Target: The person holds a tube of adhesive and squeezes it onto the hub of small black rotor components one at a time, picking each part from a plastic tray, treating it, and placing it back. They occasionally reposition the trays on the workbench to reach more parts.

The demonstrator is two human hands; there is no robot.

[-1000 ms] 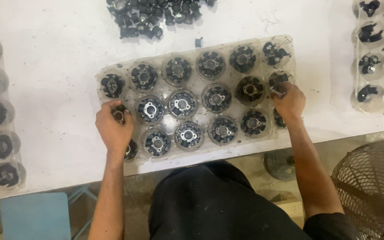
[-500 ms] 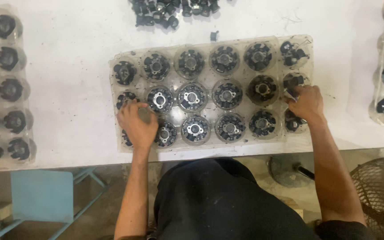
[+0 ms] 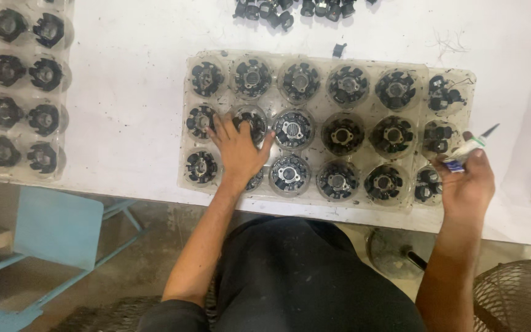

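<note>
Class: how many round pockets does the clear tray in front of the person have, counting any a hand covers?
18, in three rows of six across the clear tray. The left hand covers part of the second pockets in the middle and front rows; the right hand is beside the front-right pocket.

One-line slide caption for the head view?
Left hand rests on clear tray of black round parts; right hand holds small tube.

Left hand (image 3: 238, 147) rests on the middle tray (image 3: 333, 56), right hand (image 3: 465, 184) at its right end. Another tray (image 3: 62, 92) lies far left, loose parts (image 3: 290, 9) behind
</note>
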